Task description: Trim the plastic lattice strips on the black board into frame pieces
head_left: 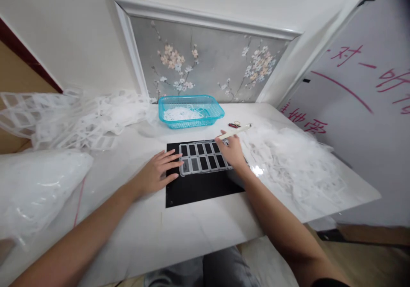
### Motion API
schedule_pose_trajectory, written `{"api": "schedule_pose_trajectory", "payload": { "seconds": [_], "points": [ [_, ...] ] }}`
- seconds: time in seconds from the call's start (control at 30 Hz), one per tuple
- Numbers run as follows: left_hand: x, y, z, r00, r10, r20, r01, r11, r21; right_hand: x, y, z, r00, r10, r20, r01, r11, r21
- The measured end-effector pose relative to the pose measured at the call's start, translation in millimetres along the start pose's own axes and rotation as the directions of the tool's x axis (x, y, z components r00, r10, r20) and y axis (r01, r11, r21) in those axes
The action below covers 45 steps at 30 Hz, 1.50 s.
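My left hand lies with fingers spread, its fingertips on the left edge of a translucent white plastic sheet with two rows of rectangular windows. The sheet rests on a black mat; two lower-left windows look filled with a grey film, while black shows through most others. My right hand is closed around a slim cream-coloured tool with a metallic-looking end pointing up and right. This hand is over the sheet's right end and hides part of it. The tool's exact kind is unclear.
Behind the mat stands a blue plastic basket with small white pieces in it. A small red object lies nearby. White plastic frames pile up at left and right. A full plastic bag sits front left. A whiteboard borders the right side.
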<state>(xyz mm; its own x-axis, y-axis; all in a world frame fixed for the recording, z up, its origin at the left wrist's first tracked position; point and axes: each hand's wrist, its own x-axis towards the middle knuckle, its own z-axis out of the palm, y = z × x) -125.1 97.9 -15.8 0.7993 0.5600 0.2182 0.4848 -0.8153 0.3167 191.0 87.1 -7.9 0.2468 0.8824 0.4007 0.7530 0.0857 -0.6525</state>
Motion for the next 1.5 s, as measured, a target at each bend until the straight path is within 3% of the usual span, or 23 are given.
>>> {"api": "schedule_pose_trajectory", "payload": {
  "seconds": [0.1,0.2,0.47,0.7,1.17,1.27,1.4,1.5],
  "points": [
    [-4,0,-2.4,0.993,0.104,-0.051,-0.106,0.994,-0.034,-27,-38,22,0.962,-0.027,0.272,-0.032,0.978,0.208],
    [-5,-1,-1.2,0.99,0.135,-0.036,-0.137,0.99,-0.045,-45,-59,38,0.914,-0.053,0.403,-0.035,0.978,0.207],
    [-4,-3,3.5,0.993,0.117,0.008,-0.116,0.992,-0.046,-49,-60,41,0.916,-0.017,0.4,-0.051,0.986,0.16],
    [-3,-3,1.1,0.995,0.082,0.053,-0.079,0.995,-0.057,-54,-62,42,0.913,-0.065,0.403,0.007,0.989,0.146],
    [-3,-4,2.3,0.996,0.085,0.037,-0.083,0.995,-0.059,-54,-66,39,0.905,-0.087,0.417,0.038,0.992,0.123],
    [-2,-4,1.7,0.995,0.092,0.043,-0.09,0.995,-0.043,-57,-68,36,0.894,-0.176,0.411,0.156,0.984,0.083],
    [-2,-5,-0.3,0.994,0.09,0.063,-0.087,0.995,-0.058,-61,-73,31,0.813,-0.363,0.455,0.399,0.917,0.019],
    [-2,-6,0.1,0.993,0.082,0.084,-0.076,0.995,-0.072,-63,-74,31,0.783,-0.41,0.467,0.478,0.878,-0.03]
  ]
}}
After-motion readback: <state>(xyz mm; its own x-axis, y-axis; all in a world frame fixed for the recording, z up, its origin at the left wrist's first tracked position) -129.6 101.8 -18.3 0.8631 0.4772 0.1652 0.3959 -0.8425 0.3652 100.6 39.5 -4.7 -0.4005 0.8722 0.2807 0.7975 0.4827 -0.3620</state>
